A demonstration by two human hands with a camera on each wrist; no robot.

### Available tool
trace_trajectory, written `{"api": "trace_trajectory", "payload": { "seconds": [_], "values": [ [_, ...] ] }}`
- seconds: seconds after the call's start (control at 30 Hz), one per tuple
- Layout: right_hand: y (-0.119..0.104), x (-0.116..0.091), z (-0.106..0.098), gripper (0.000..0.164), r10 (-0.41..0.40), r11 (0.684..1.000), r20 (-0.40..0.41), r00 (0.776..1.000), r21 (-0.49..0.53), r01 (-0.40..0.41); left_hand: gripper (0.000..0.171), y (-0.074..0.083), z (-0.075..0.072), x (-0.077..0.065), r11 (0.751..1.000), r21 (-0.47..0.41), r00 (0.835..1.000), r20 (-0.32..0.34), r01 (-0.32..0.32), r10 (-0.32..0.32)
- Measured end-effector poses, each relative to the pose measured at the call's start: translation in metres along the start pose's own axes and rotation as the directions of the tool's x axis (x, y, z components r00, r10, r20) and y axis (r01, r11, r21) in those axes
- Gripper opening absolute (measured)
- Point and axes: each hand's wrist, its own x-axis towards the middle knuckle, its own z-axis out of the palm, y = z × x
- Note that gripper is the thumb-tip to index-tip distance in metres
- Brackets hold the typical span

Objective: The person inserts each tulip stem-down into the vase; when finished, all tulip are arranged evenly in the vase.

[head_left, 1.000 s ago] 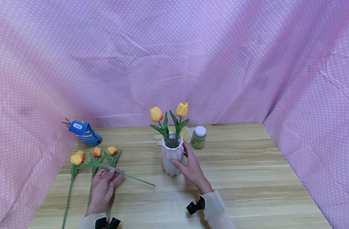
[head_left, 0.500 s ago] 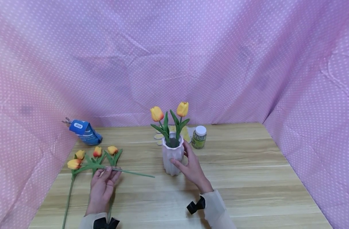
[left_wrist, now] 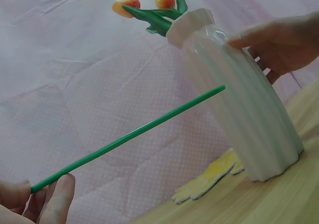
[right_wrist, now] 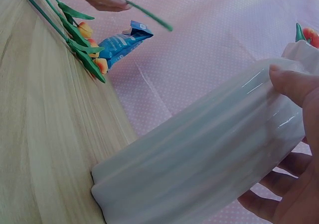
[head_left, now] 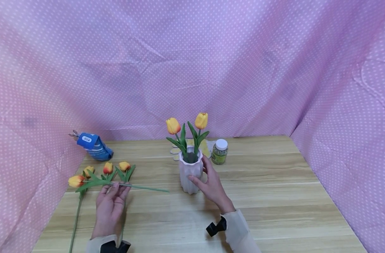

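My left hand (head_left: 110, 209) pinches the green stem of a yellow-orange tulip (head_left: 76, 181) between thumb and fingers. The flower lies nearly level above the table, bloom to the left, bare stem end pointing toward the vase. In the left wrist view that stem (left_wrist: 132, 134) overlaps the fluted white vase (left_wrist: 239, 104). On the vase's right side, just below the scalloped rim, my right hand (head_left: 215, 189) holds it with thumb in front and fingers behind. The vase stands upright on the table with two tulips in it, a left one (head_left: 173, 125) and a right one (head_left: 201, 120).
Three more tulips (head_left: 124, 166) lie on the wooden table (head_left: 274, 196) at left, partly under my left hand. Behind them stands a blue packet (head_left: 99, 150). A yellow-and-white glove (left_wrist: 207, 179) lies behind the vase, beside a white-lidded jar (head_left: 219, 153). Pink dotted cloth surrounds the table.
My left hand has shifted slightly left with its tulip, and the stem has swung from slanting down rightward to nearly level. The bloom moved left and a little down. The right hand stayed on the vase.
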Motion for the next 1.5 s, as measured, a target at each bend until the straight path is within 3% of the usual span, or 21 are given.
{"api": "trace_trajectory", "payload": {
  "seconds": [0.33, 0.57, 0.73, 1.07, 1.3, 1.5],
  "values": [
    [0.002, 0.001, 0.000, 0.080, -0.003, 1.000, 0.001, 1.000, 0.003, 0.003, 0.011, 0.007, 0.021, -0.001, 0.999, -0.003, 0.994, 0.098, -0.039, 0.039],
    [0.003, 0.001, 0.000, 0.081, -0.009, 1.000, 0.003, 1.000, 0.008, 0.009, 0.017, 0.008, 0.039, 0.000, 0.995, -0.057, 0.974, 0.205, -0.083, 0.093],
    [0.002, 0.001, 0.001, 0.080, -0.002, 1.000, 0.001, 1.000, 0.007, 0.002, 0.019, 0.009, 0.048, 0.000, 0.992, -0.080, 0.964, 0.240, -0.100, 0.116],
    [0.002, 0.000, 0.001, 0.081, 0.011, 1.000, -0.004, 1.000, 0.008, -0.011, 0.016, 0.003, 0.074, 0.005, 0.986, -0.060, 0.968, 0.191, -0.156, 0.165],
    [0.001, -0.001, 0.001, 0.081, 0.016, 1.000, 0.001, 1.000, 0.011, -0.016, 0.017, -0.004, 0.089, 0.008, 0.981, -0.082, 0.959, 0.211, -0.174, 0.187],
    [0.001, 0.000, 0.001, 0.082, 0.020, 1.000, -0.004, 1.000, 0.011, -0.019, 0.010, -0.011, 0.103, 0.013, 0.969, -0.095, 0.958, 0.158, -0.226, 0.239]
  ]
}}
